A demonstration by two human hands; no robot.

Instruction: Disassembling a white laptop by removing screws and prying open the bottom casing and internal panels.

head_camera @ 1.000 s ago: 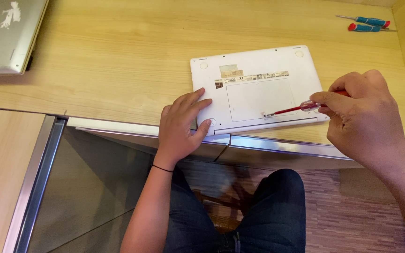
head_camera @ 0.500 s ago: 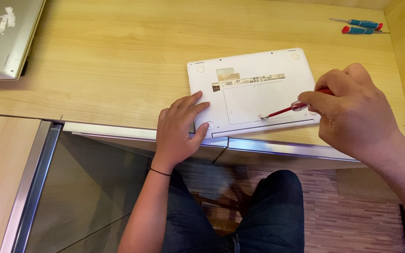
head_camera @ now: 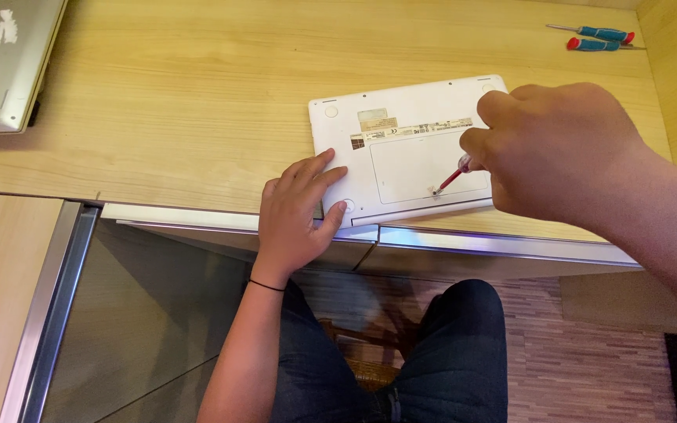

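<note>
The white plastic upturned laptop point(head_camera: 413, 157) is lying at the near edge of the pale wooden bench point(head_camera: 166, 102). The right hand point(head_camera: 558, 149) is pinching a thin red-handled screwdriver point(head_camera: 450, 180), tip on its base panel. The left hand point(head_camera: 299, 211) is pressing flat, grip open, holding nothing. A slipping tip could gouge the panel.

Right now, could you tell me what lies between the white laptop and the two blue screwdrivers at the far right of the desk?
Only bare wooden desk shows between the white laptop and the blue screwdrivers in the head view.
</note>
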